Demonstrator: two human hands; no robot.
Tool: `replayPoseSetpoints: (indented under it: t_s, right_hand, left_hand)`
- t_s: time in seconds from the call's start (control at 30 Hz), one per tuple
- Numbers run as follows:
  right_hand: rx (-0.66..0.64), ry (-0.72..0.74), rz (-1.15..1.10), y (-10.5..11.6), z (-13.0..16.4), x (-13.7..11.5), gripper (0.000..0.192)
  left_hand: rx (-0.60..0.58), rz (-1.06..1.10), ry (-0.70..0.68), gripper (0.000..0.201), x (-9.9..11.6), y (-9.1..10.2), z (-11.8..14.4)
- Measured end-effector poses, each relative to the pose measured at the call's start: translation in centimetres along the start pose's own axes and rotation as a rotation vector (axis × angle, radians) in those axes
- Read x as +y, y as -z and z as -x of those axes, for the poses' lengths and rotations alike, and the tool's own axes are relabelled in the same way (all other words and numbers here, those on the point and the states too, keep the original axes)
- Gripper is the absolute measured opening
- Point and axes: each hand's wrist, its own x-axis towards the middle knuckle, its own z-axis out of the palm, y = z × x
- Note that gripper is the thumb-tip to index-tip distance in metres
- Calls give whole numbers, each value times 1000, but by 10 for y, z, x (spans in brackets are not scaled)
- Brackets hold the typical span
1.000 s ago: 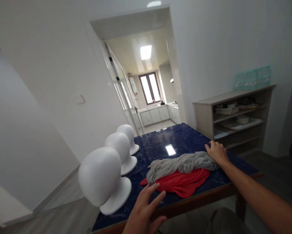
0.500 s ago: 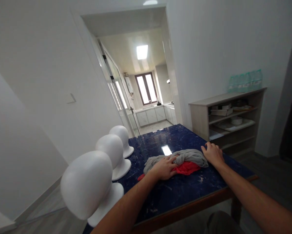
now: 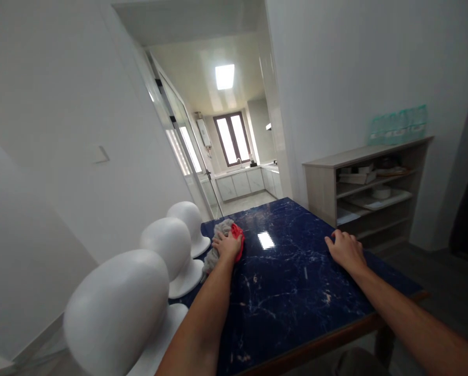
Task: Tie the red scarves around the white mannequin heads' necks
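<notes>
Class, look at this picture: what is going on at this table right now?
A person stands at a dark blue marble-look table. Their left hand presses on a bunched grey cloth and red cloth, which lie at the table's left side, close to three white foam heads lined up along that edge. Their right hand lies flat on the bare tabletop near the right edge. A shelf unit stands against the wall behind.

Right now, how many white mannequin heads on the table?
3, in a row along the table's left edge: nearest mannequin head, middle mannequin head, far mannequin head beside the bunched cloths under the left hand. None appear hidden.
</notes>
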Motion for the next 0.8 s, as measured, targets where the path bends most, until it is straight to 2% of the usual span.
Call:
replayPoseSetpoints:
  t_s: [0.1,0.17,0.23,0.33,0.4,0.5,0.57,0.7,0.8]
  right_hand:
    - [7,5,0,1,1,-1,42]
    - [7,3,-3,1,1,-1,42]
    - [8,0,-1,1,1,-1,43]
    - [18,13,13,0,1,1,43]
    - [20,23,24,-1,1,2,43]
    - [15,48,47,-2,1,4,45]
    - [15,106,70,-3,2,4,48]
    - [17,327,119,-3,10,-6,55]
    - [-122,459,123,-4,19,-29,63]
  left_hand:
    - [65,-38,138,60,4,-1,1]
    - [87,-82,155,66,16,-10,12]
    - [45,-106,56,69,29,-23,33]
    - [-119,-46,-141,71,40,-41,73]
    - [-202,4,-152,75,38,-48,96]
    - [-221,59,-152,76,29,-52,117]
    - [-197,77,-183,74,23,-53,122]
    - [-143,108,-171,71,23,-53,122]
    - [-107,143,-161,69,25,-55,122]
